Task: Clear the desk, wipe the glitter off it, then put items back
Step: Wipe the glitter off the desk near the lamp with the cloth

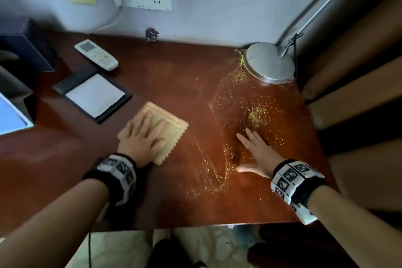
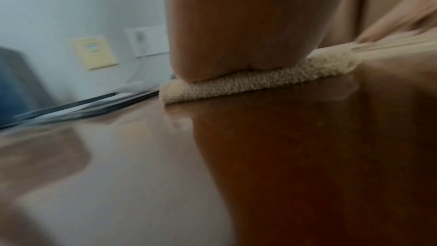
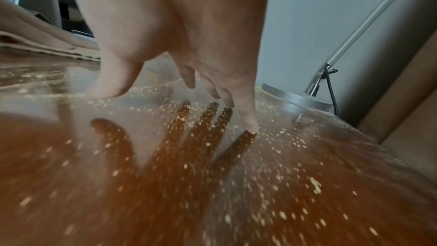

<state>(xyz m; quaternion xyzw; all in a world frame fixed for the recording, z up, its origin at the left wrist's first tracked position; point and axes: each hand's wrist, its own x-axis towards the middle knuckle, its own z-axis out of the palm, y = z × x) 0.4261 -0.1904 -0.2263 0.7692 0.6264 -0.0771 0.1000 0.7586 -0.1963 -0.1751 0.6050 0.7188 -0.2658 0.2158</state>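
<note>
A folded beige cloth (image 1: 171, 128) lies on the reddish-brown desk (image 1: 169, 76), left of centre. My left hand (image 1: 143, 137) presses flat on it with straight fingers; the left wrist view shows my palm (image 2: 236, 44) bearing down on the cloth (image 2: 260, 79). Gold glitter (image 1: 256, 113) is strewn over the desk's right half, with a swept curved trail (image 1: 213, 174) near the front. My right hand (image 1: 254, 152) is spread open over the glitter (image 3: 260, 184). Its thumb and little finger tips (image 3: 249, 124) touch the surface.
A silver lamp base (image 1: 269, 62) stands at the back right corner with glitter against it. A white remote (image 1: 95, 54), a black notepad holder with white paper (image 1: 93, 93), a dark box (image 1: 24, 45) and a blue-white stand (image 1: 10, 111) occupy the left side. Tan curtains (image 1: 359, 93) hang at right.
</note>
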